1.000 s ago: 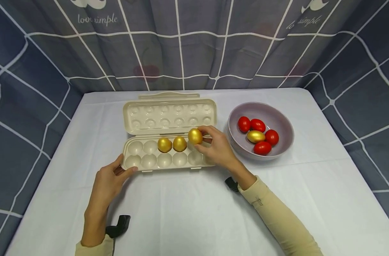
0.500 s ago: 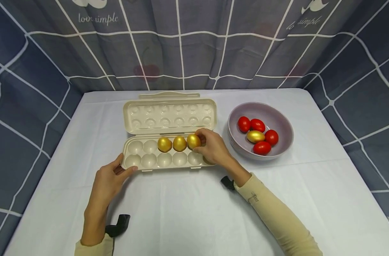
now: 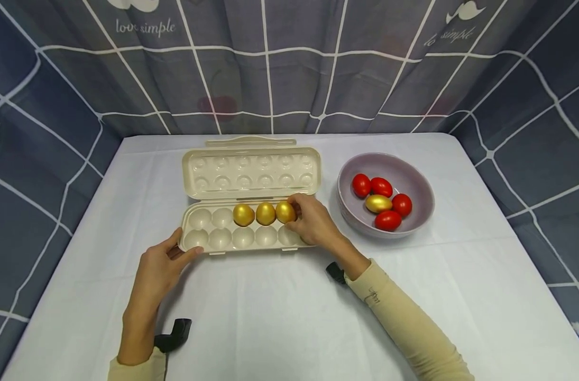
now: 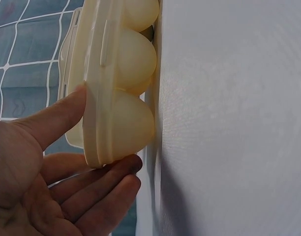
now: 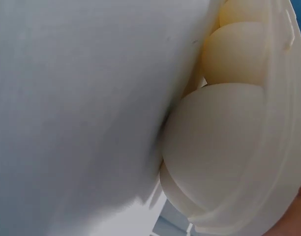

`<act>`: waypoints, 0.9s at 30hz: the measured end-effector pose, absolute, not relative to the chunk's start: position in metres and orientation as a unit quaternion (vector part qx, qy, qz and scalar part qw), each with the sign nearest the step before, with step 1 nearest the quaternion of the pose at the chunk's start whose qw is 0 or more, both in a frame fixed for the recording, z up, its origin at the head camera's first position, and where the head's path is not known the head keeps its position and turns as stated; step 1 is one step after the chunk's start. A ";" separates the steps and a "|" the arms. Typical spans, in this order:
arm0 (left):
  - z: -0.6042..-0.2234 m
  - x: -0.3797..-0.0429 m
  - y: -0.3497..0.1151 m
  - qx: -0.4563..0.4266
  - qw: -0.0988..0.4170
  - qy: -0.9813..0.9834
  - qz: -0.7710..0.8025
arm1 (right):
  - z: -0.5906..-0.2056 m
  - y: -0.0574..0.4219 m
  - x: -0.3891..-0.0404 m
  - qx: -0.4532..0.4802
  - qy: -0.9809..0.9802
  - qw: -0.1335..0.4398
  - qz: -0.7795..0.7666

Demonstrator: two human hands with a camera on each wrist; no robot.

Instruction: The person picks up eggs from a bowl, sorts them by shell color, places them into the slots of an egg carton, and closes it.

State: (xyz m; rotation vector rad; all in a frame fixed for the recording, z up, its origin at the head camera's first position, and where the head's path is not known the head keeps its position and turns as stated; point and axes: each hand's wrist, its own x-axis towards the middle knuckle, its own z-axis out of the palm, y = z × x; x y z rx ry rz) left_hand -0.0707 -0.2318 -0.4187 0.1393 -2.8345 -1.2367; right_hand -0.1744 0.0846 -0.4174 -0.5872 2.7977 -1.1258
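The left grip (image 3: 161, 269) clasps the carton (image 3: 244, 236); only head view shows right grip (image 3: 312, 219) pinching gold egg (image 3: 284, 211).

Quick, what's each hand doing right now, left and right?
Left hand: gripping the left end of the egg carton.
Right hand: fingers round the rightmost gold egg in the carton's back row.

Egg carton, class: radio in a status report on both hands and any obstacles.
Left hand grips egg carton at its left end. Right hand pinches golden egg, rightmost visible in far row. Bowl apart, to the right; no obstruction seen.
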 end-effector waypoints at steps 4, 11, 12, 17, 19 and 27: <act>-0.419 -0.072 -0.232 0.045 0.018 -0.917 -0.396 | -0.416 0.085 -0.172 -0.181 0.915 0.025 -0.360; -0.417 -0.070 -0.232 0.053 0.018 -0.918 -0.393 | -0.417 0.085 -0.171 -0.180 0.904 0.037 -0.385; -0.417 -0.070 -0.232 0.052 0.019 -0.918 -0.394 | -0.417 0.085 -0.171 -0.180 0.902 0.040 -0.391; -0.418 -0.070 -0.231 0.050 0.018 -0.914 -0.401 | -0.418 0.088 -0.171 -0.172 0.889 0.046 -0.421; -0.418 -0.070 -0.231 0.051 0.016 -0.913 -0.404 | -0.419 0.089 -0.171 -0.171 0.887 0.046 -0.426; -0.417 -0.070 -0.232 0.057 0.012 -0.918 -0.393 | -0.422 0.091 -0.172 -0.177 0.871 0.049 -0.455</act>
